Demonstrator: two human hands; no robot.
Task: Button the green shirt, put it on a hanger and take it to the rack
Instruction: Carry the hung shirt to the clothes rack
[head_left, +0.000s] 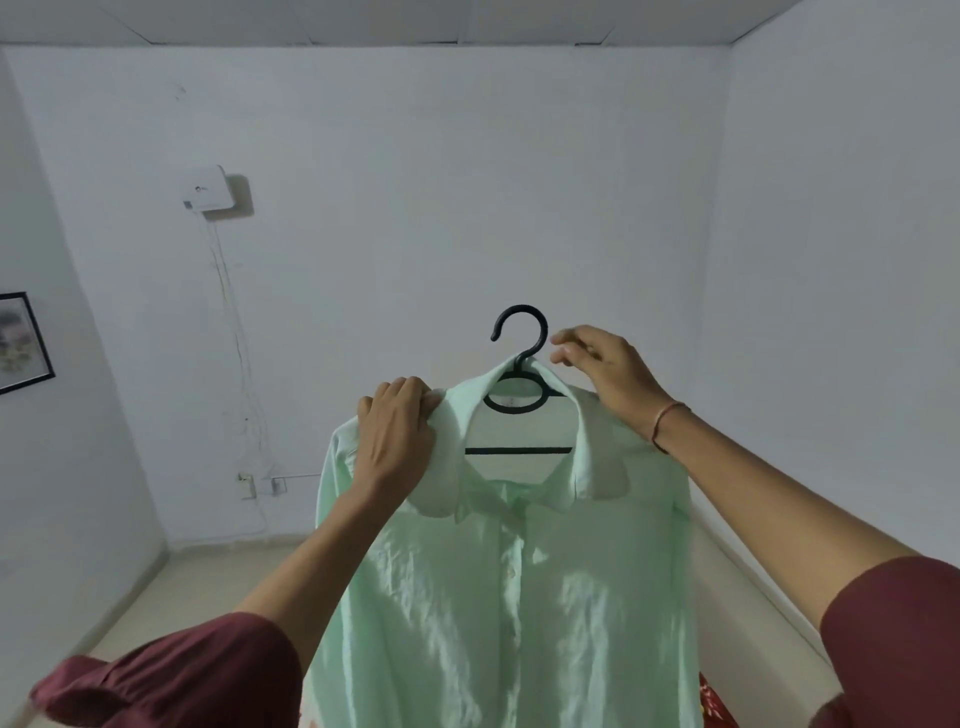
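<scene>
A pale green shirt (498, 597) hangs on a black plastic hanger (519, 353), held up in front of me with its front buttoned and its collar spread. The hanger's hook sticks up above the collar. My left hand (395, 436) grips the shirt's left shoulder over the hanger arm. My right hand (602, 374) sits at the right side of the collar next to the hook, fingers pinched together; whether they pinch the collar edge is unclear. No rack is in view.
White walls meet in a corner ahead. A white box (210, 189) with cables running down is fixed on the wall at left. A framed picture (21, 340) hangs at far left. Pale floor lies below. A bit of red patterned cloth (711, 701) shows at bottom right.
</scene>
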